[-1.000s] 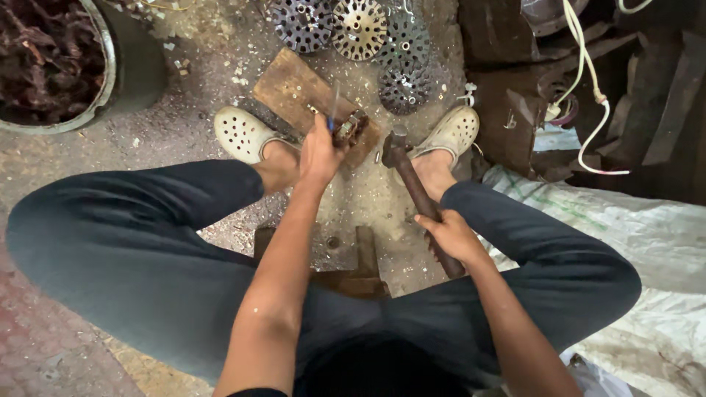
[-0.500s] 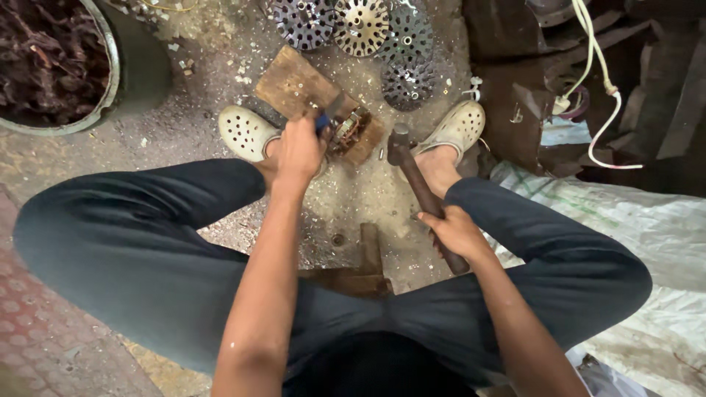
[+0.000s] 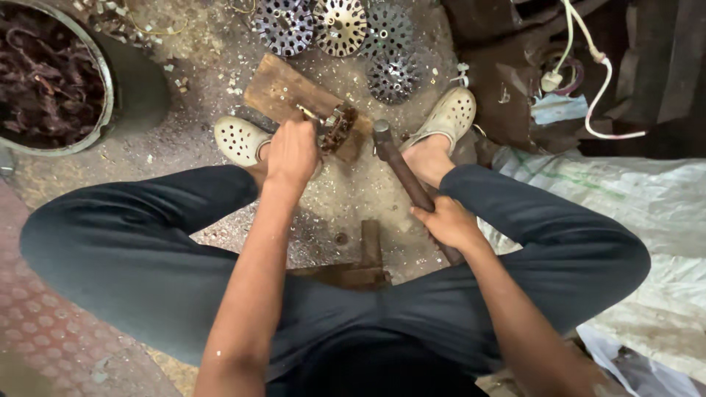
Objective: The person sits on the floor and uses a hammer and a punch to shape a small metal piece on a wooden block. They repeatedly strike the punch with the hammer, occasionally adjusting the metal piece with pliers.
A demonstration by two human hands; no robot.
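Left hand (image 3: pixel 292 151): closed over a small metal part (image 3: pixel 337 126), pinning it on the wooden block (image 3: pixel 283 90); what exactly the fingers clamp is hidden by the back of the hand
Right hand (image 3: pixel 448 220): gripped around the lower handle of a hammer (image 3: pixel 403 167), whose dark head hangs just beside the block's right end, not touching the part
Metal part: a rusty, coiled-looking piece on the near right corner of the block, between the two feet
Block: lies flat on the floor (image 3: pixel 346 198), tilted diagonally, with metal shavings strewn around it
Step in hand: by the look of it, steadying the part for a blow, with the hammer poised low
Next move calls for: a short, aimed strike onto the part, fingers kept off the landing spot, block held from skidding
Nearby: perforated round metal discs (image 3: pixel 338 26) beyond the block, a big pan of dark scrap (image 3: pixel 44 81) at far left, pale clogs (image 3: pixel 239 140) on both feet
Risk: a glancing hit could catch the holding fingers
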